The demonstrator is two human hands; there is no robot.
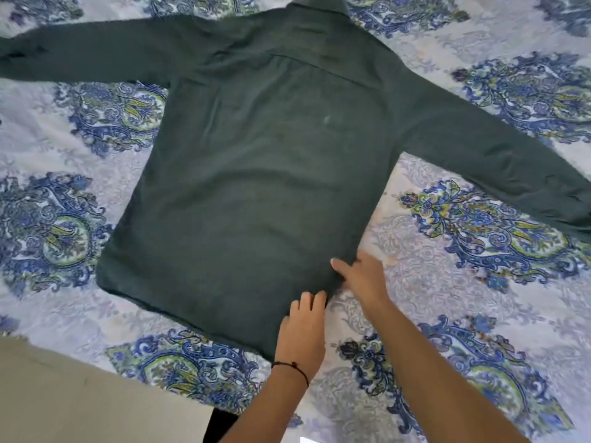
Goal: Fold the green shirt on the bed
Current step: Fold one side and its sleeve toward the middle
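The green shirt [256, 174] lies flat on the bed, back side up, collar at the top and both long sleeves spread out to the left and right. My left hand [302, 334] rests on the shirt's near right hem corner, fingers curled at the fabric's edge. My right hand [361, 276] sits just beyond it at the same corner, thumb on top of the cloth and fingers under the side edge, pinching it. A dark thread bracelet circles my left wrist.
The bed [447, 282] is covered by a white sheet with blue and green paisley print. Its near edge runs diagonally at the lower left, with beige floor [64, 394] below it. A dark object [220, 423] shows at the bottom edge.
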